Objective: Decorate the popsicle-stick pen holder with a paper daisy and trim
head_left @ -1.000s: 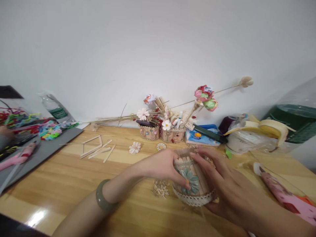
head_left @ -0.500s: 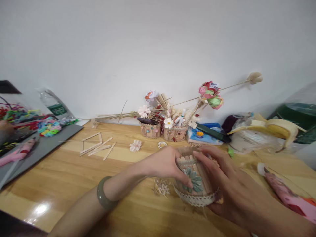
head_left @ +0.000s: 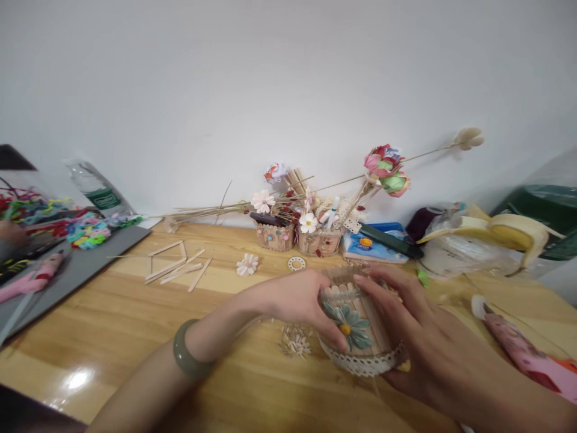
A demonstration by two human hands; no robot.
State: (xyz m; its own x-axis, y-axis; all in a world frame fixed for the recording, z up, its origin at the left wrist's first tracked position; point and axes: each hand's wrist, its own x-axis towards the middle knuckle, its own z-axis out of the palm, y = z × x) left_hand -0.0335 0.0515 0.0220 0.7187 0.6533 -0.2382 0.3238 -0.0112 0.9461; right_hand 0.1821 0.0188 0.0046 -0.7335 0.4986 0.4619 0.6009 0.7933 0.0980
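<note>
Between my hands is a small basket of wooden craft sticks (head_left: 374,322), with white lace round its base and twine near its rim. A blue-green flower (head_left: 354,325) with a yellow centre sits on its front. My left hand (head_left: 311,300) grips the basket's left side, its thumb resting at the flower's lower left petals. From the right, my right hand (head_left: 415,325) wraps round the other side, fingers over the rim. A pile of small cut stick pieces (head_left: 295,341) lies on the table just left of the basket.
Loose craft sticks (head_left: 178,264), a pale flower (head_left: 247,264) and a ring (head_left: 296,263) lie behind. Two decorated baskets (head_left: 274,236) stand by the wall. Pink glue guns (head_left: 518,346) lie right and left. A wipes pack (head_left: 374,245) and banana peel (head_left: 518,231) are back right.
My left thumb has slid down and left off the flower's middle, uncovering its yellow centre. The basket stays held in both hands, almost in the same place.
</note>
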